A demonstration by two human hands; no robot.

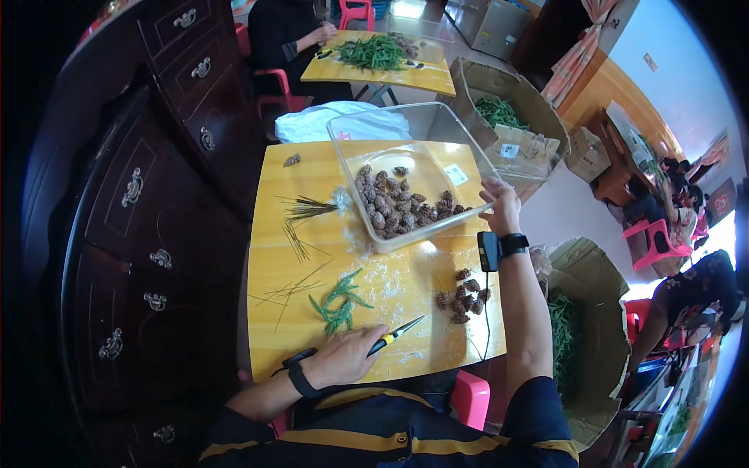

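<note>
On your left, the dark wooden cabinet (117,257) walls off that whole side, right up to your yellow table (273,335). To your right stand two large cardboard boxes of green sprigs, the near box (608,312) beside your right arm and the far box (538,148) past the table's far corner. Ahead is a second table (429,80), where a co-worker (281,39) sits before a heap of green sprigs (370,53). A white plastic bag (304,121) lies between the two tables.

The clear plastic bin (433,240) takes up the far right part of your table and juts past its back edge; you can't tell whether its base sits flat. Your right hand (503,207) has its fingers closed around the bin's right corner. From that wrist a thin black cable (487,312) hangs beside the loose pine cones (466,296); more pine cones (390,207) gather inside the bin.

Your left hand (347,357) is curled around the pliers (382,343), points aimed to the right. Just beyond it lies a green sprig (337,308), with thin wires (289,292) scattered to its left. One single cone (292,160) rests near the far left corner.
</note>
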